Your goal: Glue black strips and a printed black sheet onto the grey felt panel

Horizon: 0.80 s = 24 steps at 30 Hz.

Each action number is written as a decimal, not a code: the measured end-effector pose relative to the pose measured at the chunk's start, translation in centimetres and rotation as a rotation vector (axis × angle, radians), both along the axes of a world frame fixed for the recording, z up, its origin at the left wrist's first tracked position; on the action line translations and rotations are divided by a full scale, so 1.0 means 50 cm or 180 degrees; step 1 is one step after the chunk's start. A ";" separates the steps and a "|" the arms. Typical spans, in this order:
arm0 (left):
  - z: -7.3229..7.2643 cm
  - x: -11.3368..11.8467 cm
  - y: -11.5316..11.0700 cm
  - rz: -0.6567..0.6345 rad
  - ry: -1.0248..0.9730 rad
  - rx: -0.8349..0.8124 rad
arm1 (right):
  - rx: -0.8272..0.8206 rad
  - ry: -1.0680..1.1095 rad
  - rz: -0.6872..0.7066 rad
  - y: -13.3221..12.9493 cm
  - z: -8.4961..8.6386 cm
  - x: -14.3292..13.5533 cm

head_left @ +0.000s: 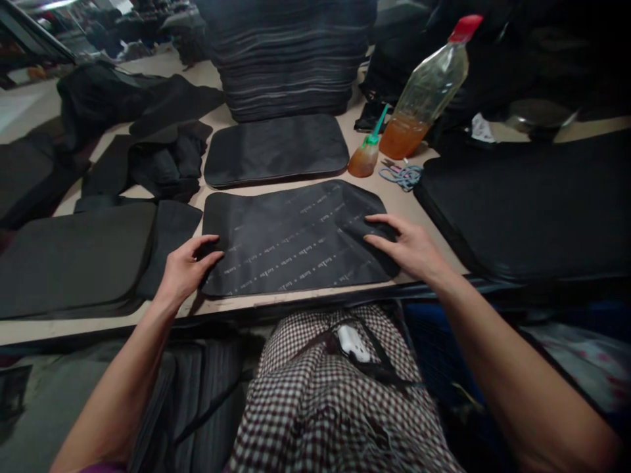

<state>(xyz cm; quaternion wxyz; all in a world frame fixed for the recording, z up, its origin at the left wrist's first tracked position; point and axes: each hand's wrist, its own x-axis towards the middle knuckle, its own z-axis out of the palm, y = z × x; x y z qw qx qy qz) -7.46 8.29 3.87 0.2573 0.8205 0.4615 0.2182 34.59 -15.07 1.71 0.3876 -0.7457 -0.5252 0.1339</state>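
A black fabric panel (296, 236) with rows of small printed lettering lies flat on the table in front of me. My left hand (186, 266) rests on its left edge, fingers spread and curled lightly over the border. My right hand (407, 246) lies flat on its right end, fingers pressing the cloth. Neither hand lifts the panel. Just behind it lies a second black padded panel (276, 150) with rounded corners.
A tall stack of dark panels (286, 59) stands at the back. A big bottle of amber liquid (426, 89) and a small green-nozzled squeeze bottle (365, 156) stand at right, with scissors (403, 175). Black foam pieces lie left (73, 256) and right (532, 203).
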 end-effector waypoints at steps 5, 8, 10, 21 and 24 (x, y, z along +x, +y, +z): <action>-0.001 -0.007 -0.010 -0.0042 0.0002 0.0165 | 0.0074 0.0060 -0.0002 -0.002 -0.003 -0.005; -0.005 -0.009 -0.010 -0.0034 0.0013 0.0195 | 0.0122 0.0093 0.0000 -0.003 -0.003 -0.006; -0.007 -0.010 -0.009 -0.0027 0.0025 0.0210 | 0.0146 0.0096 0.0006 -0.003 -0.003 -0.007; -0.015 -0.015 -0.007 -0.0074 0.0183 0.0342 | 0.0115 -0.0015 0.0045 -0.003 -0.003 -0.015; -0.014 -0.014 -0.009 -0.0084 0.0212 0.0369 | 0.0085 -0.0069 0.0053 -0.002 -0.001 -0.017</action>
